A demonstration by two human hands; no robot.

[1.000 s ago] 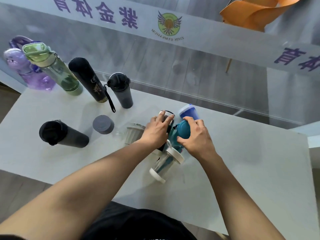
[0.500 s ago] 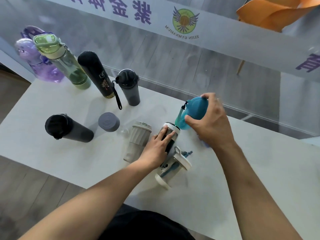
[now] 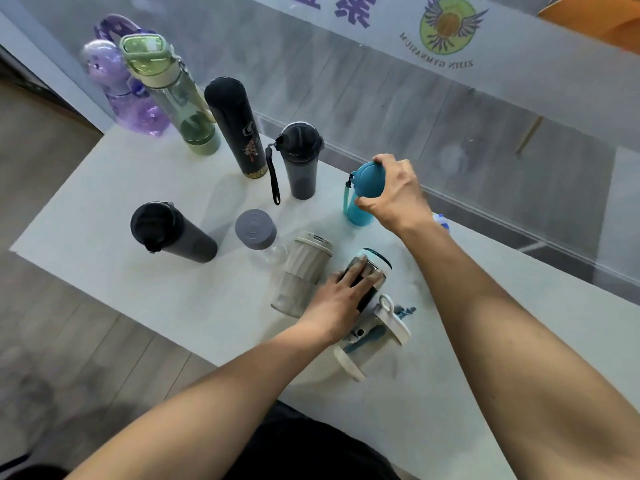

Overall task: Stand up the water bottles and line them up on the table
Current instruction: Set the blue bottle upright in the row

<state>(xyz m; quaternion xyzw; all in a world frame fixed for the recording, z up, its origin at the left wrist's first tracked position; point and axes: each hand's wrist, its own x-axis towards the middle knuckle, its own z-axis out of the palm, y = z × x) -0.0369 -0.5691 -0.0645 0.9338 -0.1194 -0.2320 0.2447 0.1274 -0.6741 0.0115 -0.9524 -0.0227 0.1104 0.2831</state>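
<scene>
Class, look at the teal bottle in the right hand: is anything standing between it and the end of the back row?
Nothing visible does. The right hand holds the teal bottle upright just right of the small dark lidded bottle, with bare table between them.

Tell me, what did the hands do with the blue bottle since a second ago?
The right hand lifted the teal bottle out of the pile and carried it back, upright, beside the dark grey cup. The left hand stayed on the lying black bottle. The other bottles did not move.
</scene>
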